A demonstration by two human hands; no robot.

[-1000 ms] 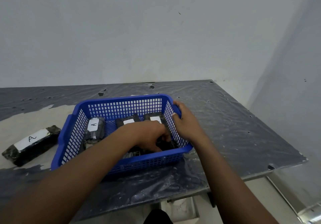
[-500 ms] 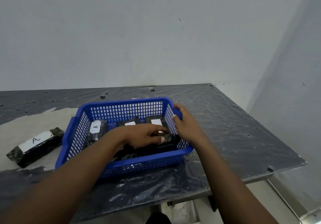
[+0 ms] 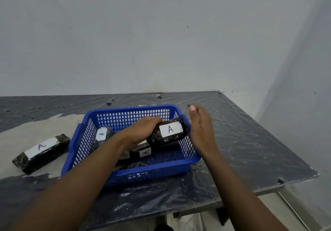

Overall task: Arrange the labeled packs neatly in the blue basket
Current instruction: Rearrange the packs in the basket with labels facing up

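Note:
The blue basket stands in the middle of the table. My left hand grips a black pack with a white label "A", held raised over the basket's right side. My right hand hovers open just outside the basket's right rim, fingers straight, touching nothing. Inside the basket a second labeled pack leans at the left, and a third lies under my left wrist, partly hidden. A further labeled pack lies on the table left of the basket.
The table is covered with wrinkled dark plastic sheet, torn in places, with a pale bare patch at the left. Its right edge and front corner are close. A grey wall stands right behind it.
My left hand has lifted a pack out of the basket's right side, label up. My right hand has let go of the basket rim and opened beside it.

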